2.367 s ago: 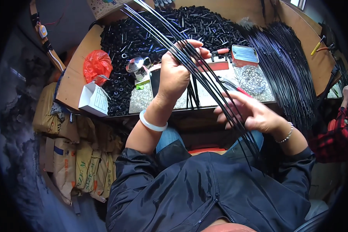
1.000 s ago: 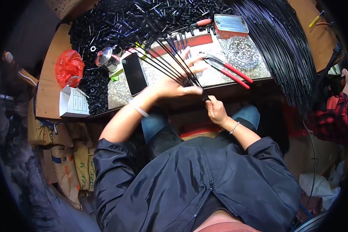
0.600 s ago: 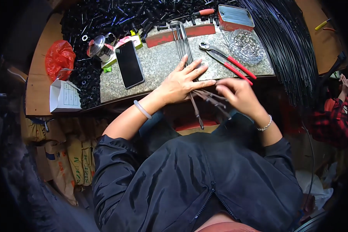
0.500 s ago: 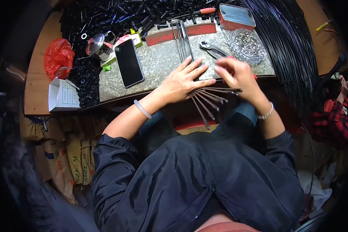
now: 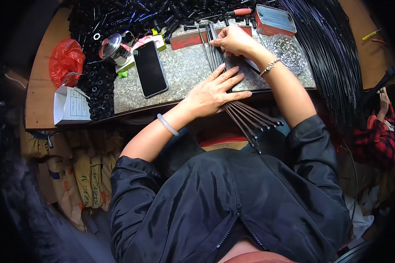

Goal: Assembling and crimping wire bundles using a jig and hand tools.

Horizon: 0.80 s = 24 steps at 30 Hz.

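My left hand (image 5: pixel 217 91) lies flat, fingers stretched and apart, across a bundle of thin dark metal rods (image 5: pixel 245 115) at the table's front edge. The rods' knobbed near ends fan out past the edge over my lap. Their far parts run up the grey stone slab to a red bar (image 5: pixel 189 40). Next to that bar my right hand (image 5: pixel 236 41) is closed, thumb and fingers pinched at the rods' far part; the exact grip is partly hidden. Pliers behind my right wrist are mostly covered.
A black phone (image 5: pixel 150 70) lies left of the rods, near a lidded jar (image 5: pixel 114 47). Right are a clear dish of small metal parts (image 5: pixel 287 52), a red tin (image 5: pixel 275 19) and long black rods (image 5: pixel 324 52). Black fittings (image 5: pixel 118 17) heap behind. Another person's sleeve (image 5: pixel 373 147) shows far right.
My right hand has moved away from me and left, from beside my left hand to the rods' far part, and closed there. The rods' near ends have swung slightly right.
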Each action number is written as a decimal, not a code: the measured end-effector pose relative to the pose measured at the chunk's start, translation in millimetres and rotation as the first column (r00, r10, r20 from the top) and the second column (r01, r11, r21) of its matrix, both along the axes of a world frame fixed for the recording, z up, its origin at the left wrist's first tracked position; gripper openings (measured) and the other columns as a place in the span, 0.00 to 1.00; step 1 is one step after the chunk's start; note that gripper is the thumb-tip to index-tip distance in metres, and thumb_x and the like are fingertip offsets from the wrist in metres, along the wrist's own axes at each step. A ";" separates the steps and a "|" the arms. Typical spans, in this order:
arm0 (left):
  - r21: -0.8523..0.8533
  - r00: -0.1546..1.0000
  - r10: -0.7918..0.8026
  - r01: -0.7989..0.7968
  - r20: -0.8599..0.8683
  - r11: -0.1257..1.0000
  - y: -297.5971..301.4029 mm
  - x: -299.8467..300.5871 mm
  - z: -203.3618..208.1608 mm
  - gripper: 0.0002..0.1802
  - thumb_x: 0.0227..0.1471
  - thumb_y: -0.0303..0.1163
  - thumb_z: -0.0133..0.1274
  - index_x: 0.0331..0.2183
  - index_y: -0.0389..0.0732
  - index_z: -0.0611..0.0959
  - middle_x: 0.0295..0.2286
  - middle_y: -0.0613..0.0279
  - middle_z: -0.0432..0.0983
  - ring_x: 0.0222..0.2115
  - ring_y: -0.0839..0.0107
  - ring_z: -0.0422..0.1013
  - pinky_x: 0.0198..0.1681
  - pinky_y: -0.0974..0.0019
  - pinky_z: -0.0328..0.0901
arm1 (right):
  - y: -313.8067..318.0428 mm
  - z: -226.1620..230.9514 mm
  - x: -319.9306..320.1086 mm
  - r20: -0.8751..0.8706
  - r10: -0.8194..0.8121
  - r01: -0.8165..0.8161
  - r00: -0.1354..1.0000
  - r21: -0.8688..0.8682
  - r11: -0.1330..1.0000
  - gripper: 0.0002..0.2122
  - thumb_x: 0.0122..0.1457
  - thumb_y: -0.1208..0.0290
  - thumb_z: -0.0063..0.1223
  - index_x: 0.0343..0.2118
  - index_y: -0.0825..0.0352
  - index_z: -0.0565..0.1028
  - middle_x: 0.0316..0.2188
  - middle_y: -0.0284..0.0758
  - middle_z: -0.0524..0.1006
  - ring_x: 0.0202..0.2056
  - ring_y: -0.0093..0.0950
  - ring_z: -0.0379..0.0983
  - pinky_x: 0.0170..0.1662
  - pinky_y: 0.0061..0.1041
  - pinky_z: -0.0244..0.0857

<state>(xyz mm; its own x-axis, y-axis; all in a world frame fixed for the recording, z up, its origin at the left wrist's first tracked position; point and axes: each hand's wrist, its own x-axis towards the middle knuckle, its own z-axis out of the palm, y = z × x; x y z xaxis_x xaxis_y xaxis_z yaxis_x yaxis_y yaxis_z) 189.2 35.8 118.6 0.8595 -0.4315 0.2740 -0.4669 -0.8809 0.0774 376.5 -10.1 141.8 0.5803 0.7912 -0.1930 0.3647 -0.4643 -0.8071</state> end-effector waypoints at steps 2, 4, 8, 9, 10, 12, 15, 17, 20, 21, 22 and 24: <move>-0.018 1.000 0.002 -0.002 0.006 1.000 0.7 -0.6 -1.1 0.43 0.35 0.33 0.60 0.55 0.67 0.65 0.53 0.59 0.62 0.58 0.58 0.53 0.61 0.49 0.44 | -0.2 -2.0 0.8 -0.033 -0.022 0.022 0.999 0.004 1.000 0.14 0.50 0.65 0.58 0.14 0.69 0.73 0.08 0.34 0.70 0.07 0.20 0.58 0.12 0.23 0.54; -0.034 1.000 0.001 0.000 0.013 0.999 -0.3 0.1 0.8 0.42 0.35 0.33 0.59 0.55 0.67 0.65 0.53 0.59 0.62 0.58 0.59 0.53 0.61 0.49 0.44 | -2.2 -1.2 4.2 -0.144 -0.051 0.054 0.988 0.015 0.998 0.13 0.50 0.65 0.57 0.16 0.69 0.73 0.10 0.34 0.71 0.08 0.21 0.60 0.12 0.22 0.54; 0.001 1.000 0.004 -0.004 0.010 1.000 -0.5 -0.3 2.5 0.40 0.37 0.33 0.58 0.54 0.66 0.66 0.53 0.59 0.62 0.58 0.60 0.53 0.61 0.48 0.45 | -6.0 11.9 -0.4 -0.022 -0.002 0.001 1.000 -0.075 0.997 0.12 0.50 0.64 0.56 0.21 0.70 0.74 0.15 0.36 0.74 0.09 0.21 0.61 0.13 0.22 0.55; 0.002 1.000 0.006 -0.006 0.015 1.000 -0.4 -0.6 2.3 0.39 0.37 0.33 0.57 0.54 0.66 0.66 0.53 0.59 0.62 0.58 0.60 0.54 0.61 0.48 0.45 | -6.4 16.4 -3.6 -0.021 -0.001 0.000 1.000 -0.074 0.997 0.12 0.50 0.64 0.56 0.21 0.70 0.74 0.15 0.36 0.74 0.09 0.21 0.61 0.13 0.22 0.55; 0.003 1.000 0.007 -0.007 0.015 1.000 -0.3 -1.0 2.8 0.39 0.37 0.33 0.57 0.54 0.66 0.66 0.53 0.59 0.62 0.58 0.60 0.54 0.61 0.48 0.45 | -6.4 20.5 -7.1 0.000 -0.011 0.011 1.000 -0.083 0.997 0.12 0.50 0.64 0.56 0.22 0.70 0.74 0.17 0.35 0.76 0.10 0.19 0.62 0.14 0.20 0.55; 0.000 0.999 0.028 -0.028 0.027 1.000 -0.9 -1.7 4.5 0.38 0.37 0.33 0.57 0.54 0.65 0.67 0.54 0.58 0.61 0.58 0.60 0.54 0.61 0.49 0.45 | -7.7 22.2 -7.6 0.022 -0.022 0.024 1.000 -0.091 0.996 0.11 0.51 0.65 0.56 0.23 0.69 0.74 0.19 0.35 0.77 0.11 0.18 0.63 0.14 0.19 0.55; 0.077 0.990 0.019 -0.030 0.142 0.997 -1.2 -0.8 0.9 0.40 0.35 0.34 0.59 0.54 0.64 0.67 0.56 0.58 0.58 0.58 0.60 0.54 0.61 0.51 0.46 | -15.2 22.6 5.3 -0.346 0.052 0.074 0.937 0.339 0.938 0.07 0.52 0.66 0.57 0.27 0.66 0.77 0.24 0.29 0.79 0.15 0.09 0.63 0.16 0.10 0.52; 0.054 0.993 0.016 -0.022 0.118 0.998 -1.1 1.4 0.4 0.41 0.34 0.34 0.60 0.54 0.63 0.67 0.56 0.57 0.57 0.58 0.60 0.54 0.61 0.52 0.46 | -15.7 19.0 19.5 -0.214 -0.050 0.109 0.975 0.275 0.955 0.13 0.50 0.63 0.59 0.32 0.69 0.77 0.25 0.33 0.79 0.21 0.15 0.71 0.19 0.13 0.59; -0.010 0.998 0.018 -0.018 0.054 1.000 -0.5 0.6 -3.3 0.36 0.40 0.33 0.55 0.54 0.64 0.67 0.56 0.54 0.56 0.58 0.59 0.53 0.61 0.51 0.46 | -14.6 7.5 22.1 0.264 -0.163 0.114 0.950 0.193 0.975 0.16 0.48 0.61 0.60 0.35 0.70 0.77 0.27 0.37 0.79 0.29 0.25 0.76 0.28 0.21 0.67; -0.053 1.000 0.025 -0.024 0.018 0.998 -0.6 0.4 -4.2 0.30 0.48 0.32 0.49 0.54 0.64 0.68 0.56 0.52 0.57 0.58 0.58 0.53 0.60 0.49 0.47 | -14.4 9.4 18.4 0.576 -0.183 0.077 0.797 0.204 0.976 0.17 0.47 0.60 0.61 0.36 0.69 0.77 0.28 0.39 0.79 0.34 0.30 0.77 0.34 0.26 0.70; -0.054 0.999 0.027 -0.026 0.018 0.998 -0.6 0.6 -4.2 0.30 0.48 0.32 0.49 0.54 0.64 0.68 0.56 0.52 0.57 0.58 0.58 0.53 0.60 0.49 0.47 | -14.3 11.4 15.0 0.576 -0.182 0.076 0.797 0.203 0.976 0.17 0.47 0.60 0.61 0.36 0.69 0.77 0.28 0.39 0.79 0.34 0.30 0.77 0.34 0.26 0.70; -0.014 0.997 0.035 -0.035 0.062 0.999 -0.7 1.4 -1.6 0.26 0.51 0.38 0.48 0.53 0.64 0.68 0.54 0.53 0.59 0.57 0.58 0.55 0.59 0.46 0.48 | -13.0 16.5 5.1 0.524 -0.072 0.008 0.849 0.123 0.992 0.17 0.46 0.59 0.61 0.36 0.66 0.77 0.30 0.41 0.78 0.36 0.34 0.76 0.42 0.30 0.68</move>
<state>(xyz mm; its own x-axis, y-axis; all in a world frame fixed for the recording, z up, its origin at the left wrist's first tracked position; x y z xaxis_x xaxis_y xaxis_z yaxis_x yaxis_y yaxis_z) 190.6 35.1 117.0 0.8552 -0.3978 0.3324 -0.4401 -0.8959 0.0603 381.7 -23.1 158.3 0.6005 0.7630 0.2392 0.7329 -0.4056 -0.5463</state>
